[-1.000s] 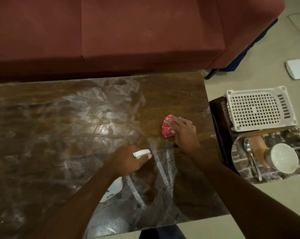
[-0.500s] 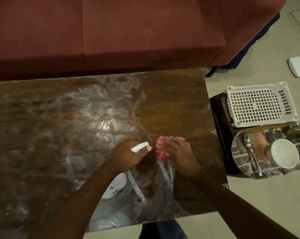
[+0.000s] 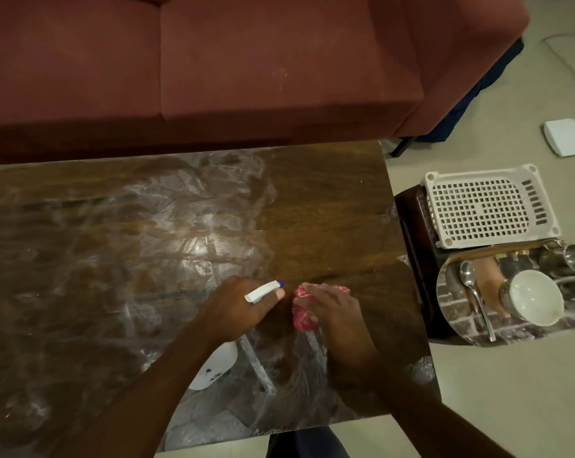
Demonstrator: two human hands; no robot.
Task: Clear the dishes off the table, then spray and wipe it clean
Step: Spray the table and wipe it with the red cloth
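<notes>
A glossy dark wooden table (image 3: 329,200) fills the middle of the view, smeared with pale streaks on its left and near parts. My left hand (image 3: 236,309) grips a white spray bottle (image 3: 218,365); its nozzle with a blue tip points right, and the bottle's body shows below my wrist. Just to the right, my right hand (image 3: 335,309) presses a crumpled pink cloth (image 3: 304,312) flat on the tabletop. The two hands are almost touching.
A red sofa (image 3: 246,67) runs along the table's far edge. Right of the table, a low dark stand holds a white perforated tray (image 3: 487,206) and a shiny tray (image 3: 461,328) with a spoon, white bowl (image 3: 533,297) and steel cups. A white box (image 3: 566,137) lies on the floor.
My right hand has dragged the pink cloth toward me and leftward across the table, ending beside my left hand. The left hand with the spray bottle has stayed nearly in place.
</notes>
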